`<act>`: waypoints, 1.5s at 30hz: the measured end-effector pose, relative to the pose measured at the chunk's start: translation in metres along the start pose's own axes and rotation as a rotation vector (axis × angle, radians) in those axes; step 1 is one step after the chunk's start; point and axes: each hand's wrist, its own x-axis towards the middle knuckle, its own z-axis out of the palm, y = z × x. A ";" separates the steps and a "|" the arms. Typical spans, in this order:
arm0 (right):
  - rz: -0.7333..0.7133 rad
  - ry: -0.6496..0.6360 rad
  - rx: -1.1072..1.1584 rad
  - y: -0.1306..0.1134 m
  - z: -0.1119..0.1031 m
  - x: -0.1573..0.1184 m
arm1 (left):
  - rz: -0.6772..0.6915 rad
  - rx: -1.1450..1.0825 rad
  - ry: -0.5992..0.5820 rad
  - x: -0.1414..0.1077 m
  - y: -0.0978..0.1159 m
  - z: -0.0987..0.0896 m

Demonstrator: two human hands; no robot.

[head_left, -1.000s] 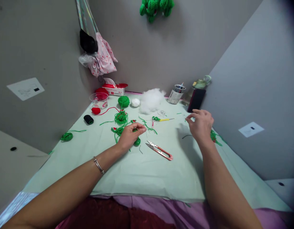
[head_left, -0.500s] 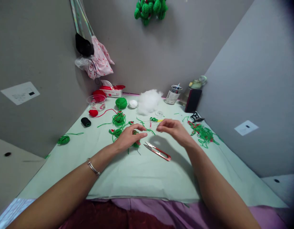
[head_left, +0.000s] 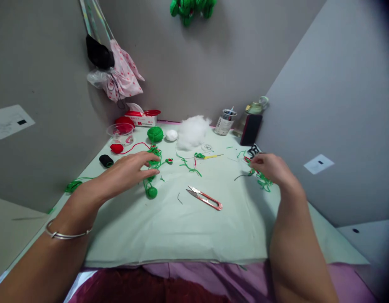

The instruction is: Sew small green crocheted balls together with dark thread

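Forearms (head_left: pixel 303 235) extended over the tabletop (head_left: pixel 150 240); the left hand (head_left: pixel 123 174) stretched inward — thumb and fingers parted — near a green yarn bundle (head_left: pixel 154 150); the right hand (head_left: pixel 271 168), fingers curled, bent over a green tangle (head_left: pixel 264 183) at the right, its grip impossible to tell.

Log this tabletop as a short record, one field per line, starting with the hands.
Left hand: open, thumb and fingers apart, at tangled green yarn; contact unclear
Right hand: fingers curled, at a loose green-and-red yarn pile; grip unclear
Centre: reddish metal thread snips, lying with blades apart
Behind the snips: thin metal tool with yellow handle
Back: round green yarn ball, fluffy white stuffing
Left side: black thread spool, small red yarn ball
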 end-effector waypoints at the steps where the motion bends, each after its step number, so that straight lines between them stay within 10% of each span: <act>1: -0.025 -0.069 -0.041 -0.004 0.004 0.000 | 0.010 0.016 0.009 0.000 0.000 0.000; 10: -0.078 -0.225 -0.197 -0.045 0.019 -0.004 | 0.070 0.064 -0.294 -0.023 0.008 0.004; 13: -0.156 -0.224 0.190 -0.051 0.007 -0.008 | 0.062 0.063 -0.336 -0.028 0.004 0.015; 19: -0.174 -0.014 1.173 -0.076 -0.007 -0.016 | 0.132 0.031 -0.257 -0.010 0.004 0.024; 33: -0.020 -0.019 1.301 -0.070 0.000 -0.007 | 0.108 -0.057 -0.072 0.023 0.020 0.033; 39: 0.269 0.644 0.386 -0.012 -0.009 0.004 | -0.016 -0.040 0.089 0.013 -0.036 -0.008; 45: 0.095 0.227 0.596 -0.029 0.005 0.003 | -0.204 -0.024 0.145 0.003 -0.155 -0.050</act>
